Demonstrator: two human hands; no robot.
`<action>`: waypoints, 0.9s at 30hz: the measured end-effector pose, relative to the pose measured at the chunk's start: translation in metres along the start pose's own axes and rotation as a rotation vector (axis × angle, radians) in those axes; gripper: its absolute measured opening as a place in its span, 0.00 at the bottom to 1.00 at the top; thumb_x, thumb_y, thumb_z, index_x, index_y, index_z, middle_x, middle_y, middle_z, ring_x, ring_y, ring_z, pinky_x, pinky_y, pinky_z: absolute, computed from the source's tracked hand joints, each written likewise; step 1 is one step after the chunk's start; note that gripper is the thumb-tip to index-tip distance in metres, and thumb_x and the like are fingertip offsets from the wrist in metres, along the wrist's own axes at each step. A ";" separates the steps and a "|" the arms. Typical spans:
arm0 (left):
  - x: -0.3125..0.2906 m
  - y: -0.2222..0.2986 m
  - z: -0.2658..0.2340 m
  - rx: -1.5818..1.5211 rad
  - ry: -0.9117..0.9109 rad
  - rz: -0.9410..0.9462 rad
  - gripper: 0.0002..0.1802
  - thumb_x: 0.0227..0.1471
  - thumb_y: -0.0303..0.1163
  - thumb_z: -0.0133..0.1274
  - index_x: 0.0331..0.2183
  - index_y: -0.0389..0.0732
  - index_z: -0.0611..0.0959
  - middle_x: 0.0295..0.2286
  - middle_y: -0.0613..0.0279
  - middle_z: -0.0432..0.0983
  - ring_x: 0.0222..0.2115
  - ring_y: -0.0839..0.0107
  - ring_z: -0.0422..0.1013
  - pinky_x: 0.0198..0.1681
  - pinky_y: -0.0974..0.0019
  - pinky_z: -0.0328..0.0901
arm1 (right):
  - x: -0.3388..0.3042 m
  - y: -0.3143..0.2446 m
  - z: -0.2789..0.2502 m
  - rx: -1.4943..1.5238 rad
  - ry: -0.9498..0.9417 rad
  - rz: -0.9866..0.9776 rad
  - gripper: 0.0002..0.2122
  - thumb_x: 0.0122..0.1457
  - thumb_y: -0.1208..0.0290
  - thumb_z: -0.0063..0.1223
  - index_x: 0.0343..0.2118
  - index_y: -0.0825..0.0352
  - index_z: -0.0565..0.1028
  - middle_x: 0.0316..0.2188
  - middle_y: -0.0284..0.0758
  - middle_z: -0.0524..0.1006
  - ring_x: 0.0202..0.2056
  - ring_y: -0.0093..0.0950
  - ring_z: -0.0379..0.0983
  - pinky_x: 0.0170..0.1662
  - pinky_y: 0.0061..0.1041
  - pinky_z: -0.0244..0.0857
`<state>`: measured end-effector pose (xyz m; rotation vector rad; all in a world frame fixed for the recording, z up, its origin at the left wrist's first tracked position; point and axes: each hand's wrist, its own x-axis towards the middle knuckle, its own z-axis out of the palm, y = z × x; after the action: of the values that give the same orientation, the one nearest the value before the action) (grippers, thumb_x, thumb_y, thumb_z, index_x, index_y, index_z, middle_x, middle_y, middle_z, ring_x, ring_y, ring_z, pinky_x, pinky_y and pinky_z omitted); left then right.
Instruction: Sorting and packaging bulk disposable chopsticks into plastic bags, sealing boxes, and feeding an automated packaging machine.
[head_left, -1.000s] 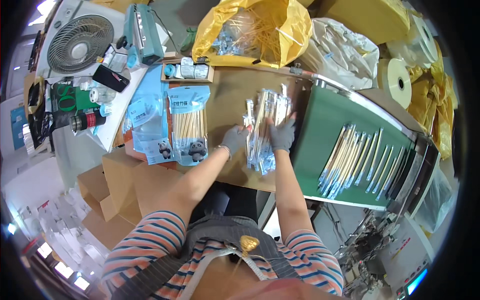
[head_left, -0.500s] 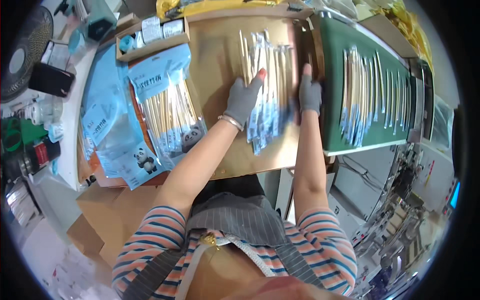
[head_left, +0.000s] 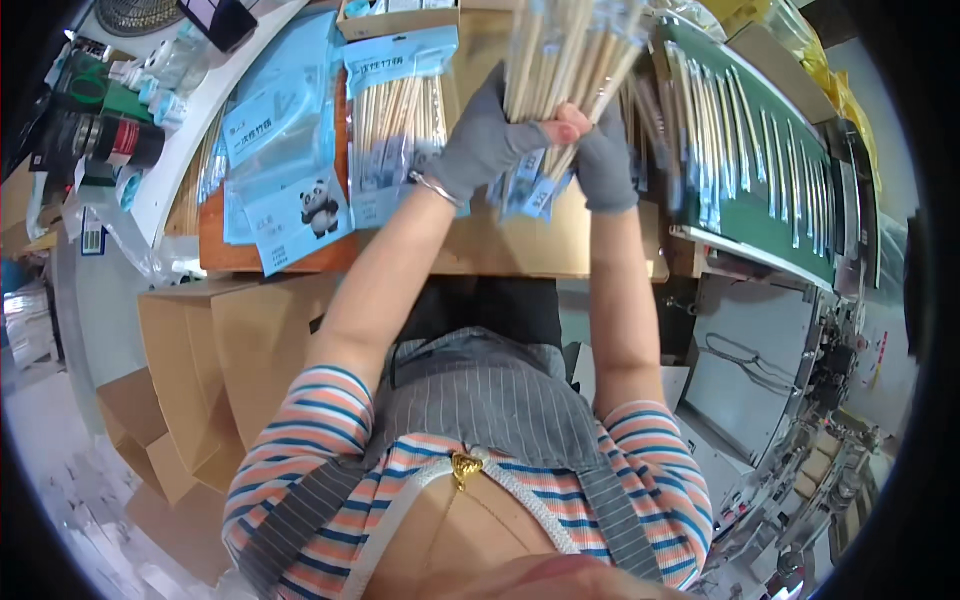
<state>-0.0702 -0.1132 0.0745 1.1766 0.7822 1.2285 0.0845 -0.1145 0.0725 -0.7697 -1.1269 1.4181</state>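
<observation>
A thick bundle of individually wrapped bamboo chopsticks (head_left: pixel 565 75) stands upright between my two hands over the brown work surface (head_left: pixel 480 245). My left hand (head_left: pixel 495 140), in a grey fingerless glove, grips it from the left with the thumb across the front. My right hand (head_left: pixel 606 165), gloved alike, closes round the bundle's right side. Blue-printed lower ends of the wrappers stick out below my hands. The bundle's top runs past the upper edge of the picture.
Rows of wrapped chopsticks lie on a green board (head_left: pixel 770 215) at the right. To the left are a filled blue bag of chopsticks (head_left: pixel 400 120) and flat blue panda-printed bags (head_left: pixel 290 215). An open cardboard box (head_left: pixel 240 370) stands below the table, left of my body.
My hands have closed round the chopsticks and lifted them off the surface into one upright bundle. The whole view has shifted, so the table sits higher in the picture.
</observation>
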 end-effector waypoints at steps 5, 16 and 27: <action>-0.033 0.005 -0.016 0.153 -0.181 -0.005 0.52 0.30 0.40 0.71 0.55 0.38 0.62 0.49 0.59 0.67 0.50 0.68 0.65 0.54 0.65 0.60 | -0.025 -0.013 -0.006 -0.186 -0.224 0.003 0.35 0.44 0.72 0.65 0.56 0.70 0.60 0.42 0.36 0.74 0.41 0.26 0.71 0.47 0.24 0.65; -0.144 0.010 -0.025 -0.072 -0.498 -0.414 0.23 0.39 0.36 0.65 0.39 0.38 0.79 0.37 0.61 0.76 0.39 0.73 0.71 0.45 0.66 0.66 | -0.103 -0.042 0.092 -0.184 -0.066 -0.079 0.47 0.42 0.67 0.68 0.63 0.68 0.50 0.52 0.40 0.67 0.47 0.26 0.67 0.51 0.26 0.61; -0.220 0.008 -0.189 0.954 0.330 -0.214 0.20 0.48 0.43 0.58 0.37 0.38 0.77 0.34 0.62 0.75 0.37 0.69 0.71 0.42 0.66 0.66 | -0.096 0.035 0.093 0.375 -0.375 0.638 0.08 0.43 0.70 0.54 0.26 0.67 0.70 0.22 0.39 0.72 0.28 0.35 0.71 0.38 0.34 0.69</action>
<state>-0.2959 -0.2804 0.0032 1.5840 1.8152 0.8697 0.0028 -0.2253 0.0574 -0.6285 -0.8710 2.3088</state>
